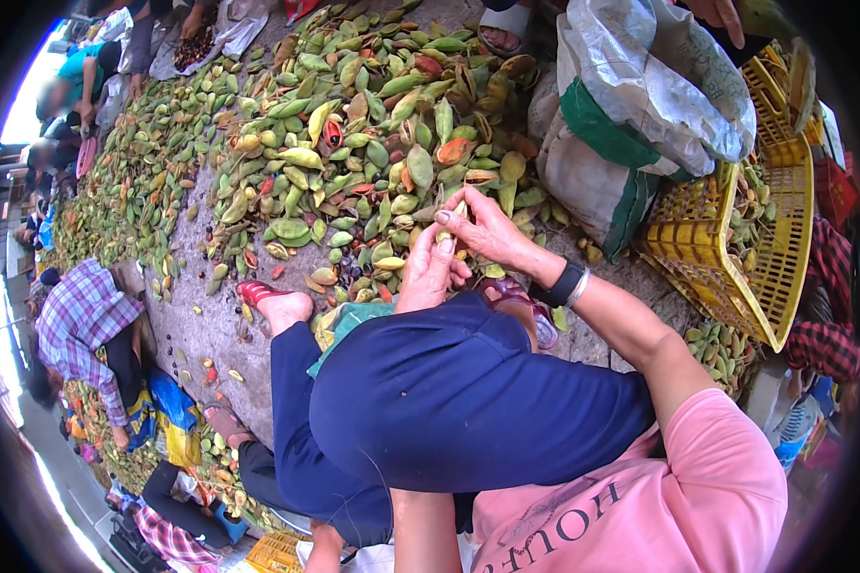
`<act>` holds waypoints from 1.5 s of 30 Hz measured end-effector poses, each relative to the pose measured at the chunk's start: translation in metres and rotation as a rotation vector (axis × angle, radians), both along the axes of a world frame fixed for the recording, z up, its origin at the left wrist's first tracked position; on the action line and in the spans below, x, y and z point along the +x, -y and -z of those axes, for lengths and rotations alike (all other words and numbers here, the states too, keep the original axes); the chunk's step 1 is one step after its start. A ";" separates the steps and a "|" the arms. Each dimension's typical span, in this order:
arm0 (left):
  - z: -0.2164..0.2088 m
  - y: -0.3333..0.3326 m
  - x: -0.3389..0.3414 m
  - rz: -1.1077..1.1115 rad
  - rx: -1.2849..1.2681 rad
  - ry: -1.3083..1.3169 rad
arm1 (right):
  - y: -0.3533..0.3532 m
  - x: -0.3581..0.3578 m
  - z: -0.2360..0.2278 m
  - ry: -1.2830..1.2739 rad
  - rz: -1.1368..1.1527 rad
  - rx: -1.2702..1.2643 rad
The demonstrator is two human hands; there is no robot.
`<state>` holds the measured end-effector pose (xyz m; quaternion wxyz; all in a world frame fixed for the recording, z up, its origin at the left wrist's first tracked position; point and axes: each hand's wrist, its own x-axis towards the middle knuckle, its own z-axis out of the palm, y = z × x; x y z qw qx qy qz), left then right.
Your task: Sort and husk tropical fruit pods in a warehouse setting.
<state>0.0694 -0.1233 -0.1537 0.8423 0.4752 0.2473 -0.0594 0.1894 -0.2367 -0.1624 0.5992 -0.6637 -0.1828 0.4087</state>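
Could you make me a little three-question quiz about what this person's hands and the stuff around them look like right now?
1. True or false: both hands meet at the near edge of the heap of green and reddish pods.
2. What is on the wrist of the right hand? A) a dark band and a thin bangle B) a white glove C) nothing
3. What stands to the right of the grey sack?

Key
1. True. The left hand and the right hand hold a small pale pod between their fingertips.
2. A. The dark band sits beside a thin bangle.
3. A yellow plastic crate, tilted, with pods inside.
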 end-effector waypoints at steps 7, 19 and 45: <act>-0.017 -0.003 0.002 -0.054 -0.023 -0.027 | 0.022 0.002 -0.023 0.350 -0.110 0.005; -0.027 0.000 0.001 0.209 0.025 -0.110 | 0.027 -0.010 -0.015 0.801 -0.088 0.008; -0.005 -0.006 -0.019 -0.253 -0.175 -0.094 | 0.022 0.065 0.032 1.325 -0.054 -0.413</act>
